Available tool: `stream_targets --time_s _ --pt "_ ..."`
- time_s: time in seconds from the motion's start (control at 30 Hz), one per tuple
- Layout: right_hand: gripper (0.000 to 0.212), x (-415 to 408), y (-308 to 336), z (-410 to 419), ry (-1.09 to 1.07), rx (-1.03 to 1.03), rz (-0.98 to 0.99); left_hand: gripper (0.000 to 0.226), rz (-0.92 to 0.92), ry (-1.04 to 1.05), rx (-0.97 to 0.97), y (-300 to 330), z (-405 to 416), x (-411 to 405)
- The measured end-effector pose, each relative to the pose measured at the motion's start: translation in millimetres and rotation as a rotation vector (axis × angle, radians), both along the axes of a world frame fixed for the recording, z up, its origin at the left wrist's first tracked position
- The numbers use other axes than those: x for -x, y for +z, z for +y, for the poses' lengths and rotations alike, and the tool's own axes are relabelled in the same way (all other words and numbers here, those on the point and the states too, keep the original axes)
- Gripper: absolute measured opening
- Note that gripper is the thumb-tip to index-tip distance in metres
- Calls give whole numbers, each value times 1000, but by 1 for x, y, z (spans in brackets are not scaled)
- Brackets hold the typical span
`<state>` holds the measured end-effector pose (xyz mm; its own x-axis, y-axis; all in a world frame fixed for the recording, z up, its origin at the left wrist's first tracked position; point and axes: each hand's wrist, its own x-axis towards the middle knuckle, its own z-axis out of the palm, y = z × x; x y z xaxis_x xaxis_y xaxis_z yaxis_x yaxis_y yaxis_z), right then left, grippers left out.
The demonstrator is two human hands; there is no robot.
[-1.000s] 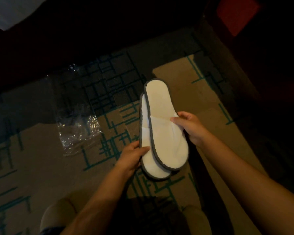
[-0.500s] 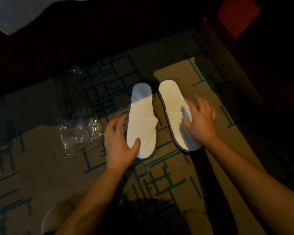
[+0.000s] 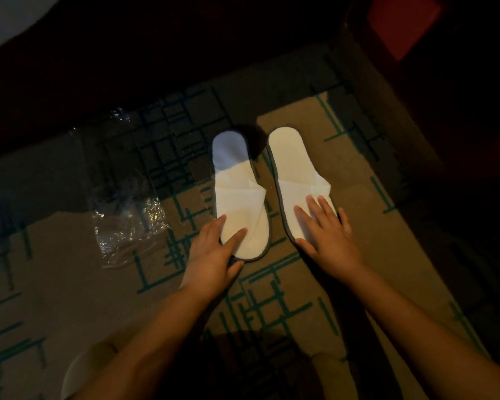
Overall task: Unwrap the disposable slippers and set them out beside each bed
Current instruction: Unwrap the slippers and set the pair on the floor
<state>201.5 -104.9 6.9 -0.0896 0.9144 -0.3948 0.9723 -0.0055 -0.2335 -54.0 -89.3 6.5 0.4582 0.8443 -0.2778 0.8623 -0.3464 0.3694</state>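
Two white disposable slippers with grey edging lie flat side by side on the patterned carpet. The left slipper (image 3: 237,192) has its far end in shadow. My left hand (image 3: 214,255) rests on its near end, fingers straight across the strap. The right slipper (image 3: 296,174) lies a narrow gap to the right. My right hand (image 3: 326,229) presses flat on its near end, fingers spread. The empty clear plastic wrapper (image 3: 127,223) lies crumpled on the carpet to the left of the slippers.
A dark bed base (image 3: 156,53) runs along the far side, with a white sheet corner (image 3: 9,15) at top left. Dark furniture with a red panel (image 3: 401,27) stands at the right. My own pale slippers (image 3: 81,373) show at the bottom.
A second ago both hands held the stacked slippers above the floor. They were separated and laid side by side, and now both hands lie flat on their near ends.
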Motion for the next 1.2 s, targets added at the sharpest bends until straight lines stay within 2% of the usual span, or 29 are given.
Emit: stream_targets --time_s 0.2,0.33,0.67,1.2 --pt "69 5 10 18 73 -24 75 78 -31 23 -4 4 0 -19" --pt "67 -6 11 3 147 31 60 71 -16 -9 5 2 -2 -22" --pt "65 -7 9 44 122 4 103 70 43 15 -67 -7 15 -30" --pt "59 -10 8 125 99 -24 121 63 -66 124 -114 -13 80 -45"
